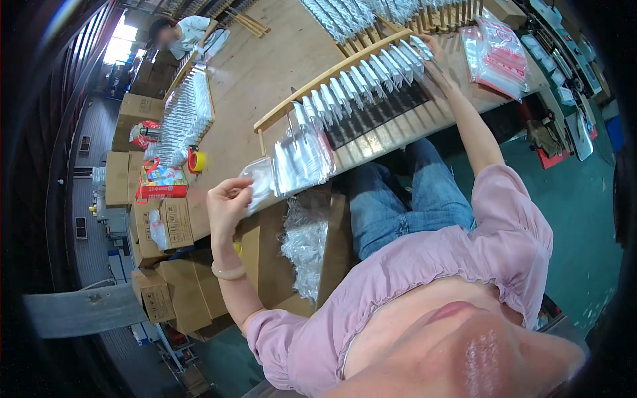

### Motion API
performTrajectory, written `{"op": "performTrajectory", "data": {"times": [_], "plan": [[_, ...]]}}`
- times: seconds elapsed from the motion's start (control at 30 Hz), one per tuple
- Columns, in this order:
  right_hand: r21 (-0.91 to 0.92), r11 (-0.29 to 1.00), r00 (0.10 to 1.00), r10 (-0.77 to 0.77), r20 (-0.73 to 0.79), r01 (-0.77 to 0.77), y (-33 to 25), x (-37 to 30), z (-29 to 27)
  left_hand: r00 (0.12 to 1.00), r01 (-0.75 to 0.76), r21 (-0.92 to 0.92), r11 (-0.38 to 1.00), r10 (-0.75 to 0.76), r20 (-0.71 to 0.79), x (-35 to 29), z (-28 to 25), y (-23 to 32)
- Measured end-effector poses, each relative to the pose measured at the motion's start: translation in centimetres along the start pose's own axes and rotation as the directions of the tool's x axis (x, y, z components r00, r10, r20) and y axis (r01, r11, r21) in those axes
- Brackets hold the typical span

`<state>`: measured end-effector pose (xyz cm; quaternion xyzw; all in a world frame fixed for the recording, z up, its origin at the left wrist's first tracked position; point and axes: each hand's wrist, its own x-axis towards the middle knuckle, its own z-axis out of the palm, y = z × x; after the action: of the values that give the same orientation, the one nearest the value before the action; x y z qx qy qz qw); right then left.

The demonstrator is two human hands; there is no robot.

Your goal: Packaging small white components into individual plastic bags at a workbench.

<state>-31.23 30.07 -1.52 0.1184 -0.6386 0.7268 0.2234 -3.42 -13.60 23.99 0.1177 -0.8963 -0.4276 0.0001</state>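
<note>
A wooden rack [285, 118] lies slantwise on the table, with a row of slim silvery-white pieces [361, 83] hanging along it. At its far right end my right hand [432, 54] has its fingers closed round one silvery-white piece [419, 46]. My left hand [229, 204] is closed in a pinch at the table's front edge, at a clear plastic bag [257, 176]. Beside that bag lies a stack of clear, shiny plastic bags [302, 161], overlapping the rack's left end. The fingertips of my right hand are partly hidden.
Packs of red-printed plastic bags [494, 56] lie at right. More filled racks [345, 23] stand at the back. Cardboard boxes [136, 113] line the left edge, near a yellow tape roll [197, 161]. An open carton of crumpled clear film [305, 245] sits below. Another person [189, 36] works far left.
</note>
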Motion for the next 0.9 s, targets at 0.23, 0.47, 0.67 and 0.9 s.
{"op": "performTrajectory", "data": {"times": [0.23,0.47,0.67,0.9], "plan": [[-0.774,0.571,0.961,-0.138,0.24,0.275,-6.7,-5.8,-4.7,0.898,-0.277,0.155,0.948,0.198,0.392,-1.9,10.3,2.6],[-0.393,0.913,0.747,0.339,0.572,-0.113,-15.8,-16.9,-1.3,0.782,-0.42,0.079,0.904,0.316,0.537,0.3,23.4,-2.2],[-0.599,0.794,0.418,0.513,0.75,0.099,-16.2,-17.1,2.8,0.85,-0.496,0.165,0.852,0.438,0.292,-0.7,28.9,-4.7],[-0.709,0.54,0.232,0.697,0.679,0.453,-14.3,-16.9,5.9,0.892,-0.446,0.095,0.89,0.434,0.123,-2.3,30.2,-6.2]]}}
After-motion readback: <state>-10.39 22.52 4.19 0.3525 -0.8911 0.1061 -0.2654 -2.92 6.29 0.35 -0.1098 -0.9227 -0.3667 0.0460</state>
